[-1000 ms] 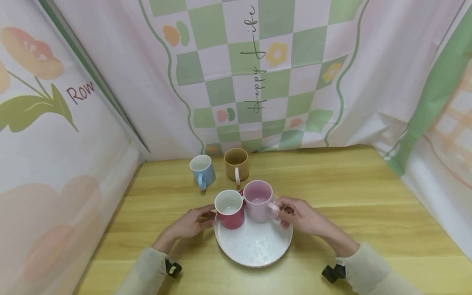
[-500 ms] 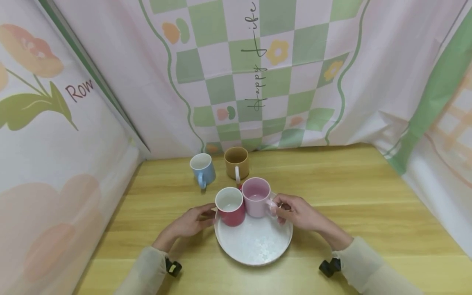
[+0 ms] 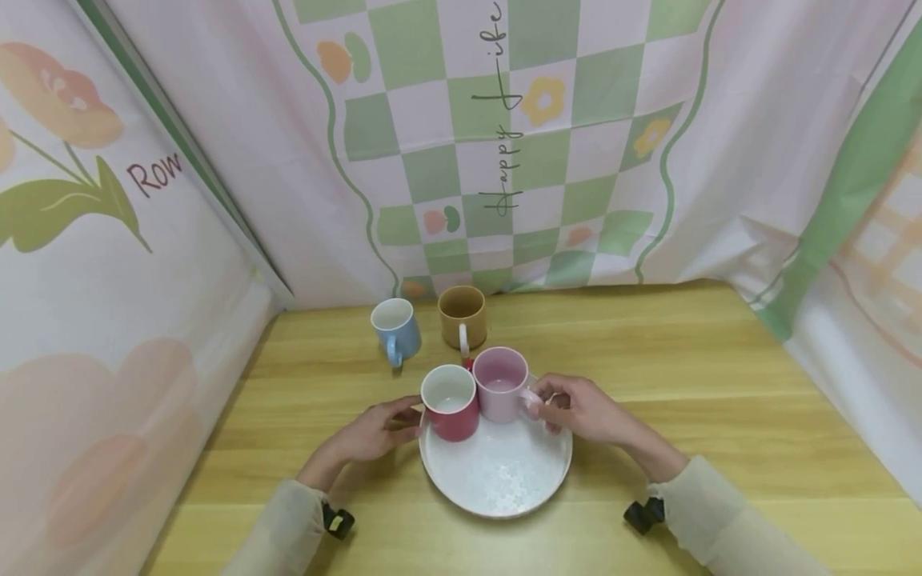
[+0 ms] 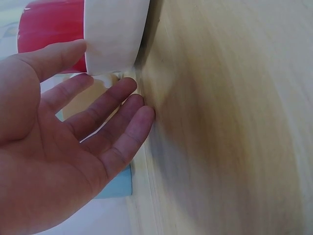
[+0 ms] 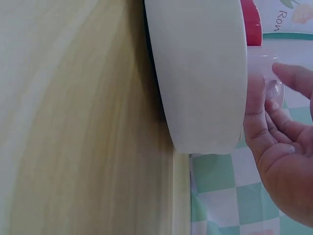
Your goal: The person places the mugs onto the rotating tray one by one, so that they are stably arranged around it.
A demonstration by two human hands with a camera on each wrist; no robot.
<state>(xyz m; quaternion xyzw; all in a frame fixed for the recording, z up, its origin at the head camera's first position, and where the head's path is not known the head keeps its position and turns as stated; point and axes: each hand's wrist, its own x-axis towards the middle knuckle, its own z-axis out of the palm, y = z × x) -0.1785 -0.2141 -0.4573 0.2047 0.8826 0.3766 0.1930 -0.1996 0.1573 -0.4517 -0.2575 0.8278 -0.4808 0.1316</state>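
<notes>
A white round tray (image 3: 497, 484) with a raised rim bears a red mug (image 3: 454, 420) and a pink mug (image 3: 500, 398), side by side at its back left. My right hand (image 3: 587, 410) pinches the pink mug's handle (image 3: 531, 400) between thumb and fingers. Beside the tray's left rim my left hand (image 3: 369, 434) has its fingers loosely extended. In the left wrist view, its thumb (image 4: 63, 55) lies over the edge between the red mug and the tray wall (image 4: 115, 36); whether it touches, I cannot tell. The pink mug mostly hides the red mug's handle.
Behind the tray stand a light blue mug (image 3: 405, 338) and a brown mug (image 3: 448, 330) with a white handle. A patterned cloth (image 3: 533, 184) hangs at the back edge of the wooden table (image 3: 720, 384), with more cloth along both sides.
The pink mug has shifted slightly back and left on the tray, close against the red mug, with my right hand following. My left hand has hardly moved.
</notes>
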